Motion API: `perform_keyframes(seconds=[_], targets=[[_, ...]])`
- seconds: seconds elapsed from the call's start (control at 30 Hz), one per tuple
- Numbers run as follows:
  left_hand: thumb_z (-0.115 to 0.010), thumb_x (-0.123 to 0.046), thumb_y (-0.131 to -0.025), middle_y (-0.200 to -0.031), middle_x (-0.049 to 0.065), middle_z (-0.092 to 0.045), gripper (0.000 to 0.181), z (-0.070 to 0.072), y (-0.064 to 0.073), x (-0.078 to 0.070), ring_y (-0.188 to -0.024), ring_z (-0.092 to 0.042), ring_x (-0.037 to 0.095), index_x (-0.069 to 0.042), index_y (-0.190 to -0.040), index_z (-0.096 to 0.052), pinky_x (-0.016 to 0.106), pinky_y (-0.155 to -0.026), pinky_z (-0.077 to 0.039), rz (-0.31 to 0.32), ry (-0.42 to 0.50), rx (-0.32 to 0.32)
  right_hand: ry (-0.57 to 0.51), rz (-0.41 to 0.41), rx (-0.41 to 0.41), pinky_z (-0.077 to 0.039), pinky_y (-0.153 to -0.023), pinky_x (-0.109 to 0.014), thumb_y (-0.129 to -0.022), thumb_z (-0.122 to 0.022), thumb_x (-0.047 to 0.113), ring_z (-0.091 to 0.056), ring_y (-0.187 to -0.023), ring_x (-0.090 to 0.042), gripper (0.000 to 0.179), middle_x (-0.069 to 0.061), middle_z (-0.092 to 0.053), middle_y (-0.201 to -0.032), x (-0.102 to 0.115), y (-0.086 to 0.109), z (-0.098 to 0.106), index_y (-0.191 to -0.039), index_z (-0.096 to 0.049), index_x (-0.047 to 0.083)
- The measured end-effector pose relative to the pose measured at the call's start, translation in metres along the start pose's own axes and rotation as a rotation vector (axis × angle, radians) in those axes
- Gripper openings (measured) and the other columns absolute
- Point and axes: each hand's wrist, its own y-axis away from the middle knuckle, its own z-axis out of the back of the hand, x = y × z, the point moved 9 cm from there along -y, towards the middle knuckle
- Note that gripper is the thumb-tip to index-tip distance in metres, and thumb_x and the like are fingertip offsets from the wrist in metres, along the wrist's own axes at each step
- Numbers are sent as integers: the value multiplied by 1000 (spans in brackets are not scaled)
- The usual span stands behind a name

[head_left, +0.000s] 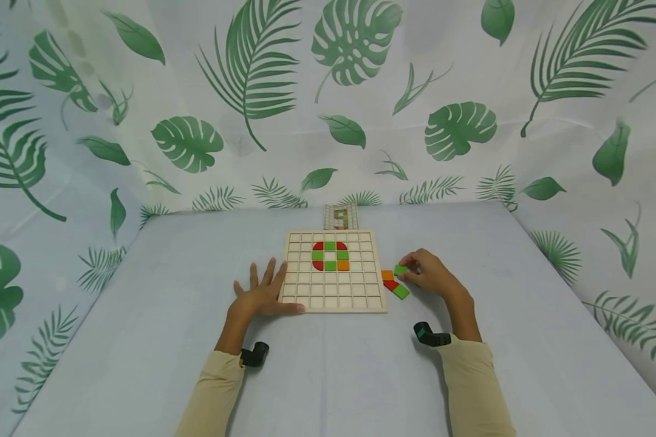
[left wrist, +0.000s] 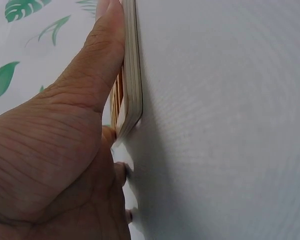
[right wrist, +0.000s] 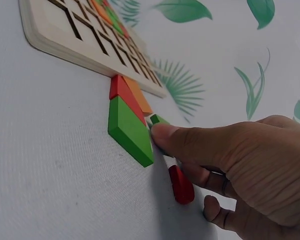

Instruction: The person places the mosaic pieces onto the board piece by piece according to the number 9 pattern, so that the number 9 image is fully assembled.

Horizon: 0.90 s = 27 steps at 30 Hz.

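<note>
A wooden grid board (head_left: pixel 331 291) lies on the table, with red, green and orange tiles forming a ring in its upper middle. My left hand (head_left: pixel 259 298) rests at the board's lower left corner, fingers spread along the left side and thumb on the front edge. Right of the board, my right hand (head_left: pixel 429 271) pinches a green tile (head_left: pixel 399 270) between thumb and fingers. Beside it are an orange tile (head_left: pixel 387 275), a red tile (head_left: pixel 390 284) and another green tile (head_left: pixel 401 292). The right wrist view shows a rounded red tile (right wrist: pixel 181 185) under the fingers, hidden in the head view.
Behind the board stands a small card (head_left: pixel 341 216) printed with a grid and a coloured pattern. A pale cloth covers the table (head_left: pixel 328 376). Leaf-printed curtains (head_left: pixel 284 164) rise at the back and both sides. Each wrist wears a black camera (head_left: pixel 430 335).
</note>
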Motion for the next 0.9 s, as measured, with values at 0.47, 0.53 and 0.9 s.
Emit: perform_keyframes(seconds=[0.47, 0.53, 0.9], targets=[[-67, -69, -77, -166, 11, 9, 114, 3, 2, 0, -147, 17, 47, -21, -159, -4, 78, -107, 0, -1, 8, -4, -65, 0, -46, -52, -86, -42, -87, -74, 16, -59, -94, -26, 30, -15, -66, -101, 6, 1, -2, -109, -65, -2], [-67, -69, -77, -166, 10, 9, 114, 2, 2, 0, -147, 17, 47, -22, -159, -3, 78, -107, 0, 0, 7, -3, -70, 7, -52, -52, -87, -43, -87, -75, 16, -59, -94, -26, 30, -15, -66, -101, 8, 0, -2, -109, -65, -1], [-66, -70, -77, -166, 10, 10, 115, 0, 0, 1, -147, 18, 46, -23, -159, -2, 78, -107, 1, 6, 8, 4, -92, 100, -55, -50, -89, -45, -86, -75, 18, -58, -99, -28, 27, -13, -63, -103, 29, -9, -11, -106, -67, 1]])
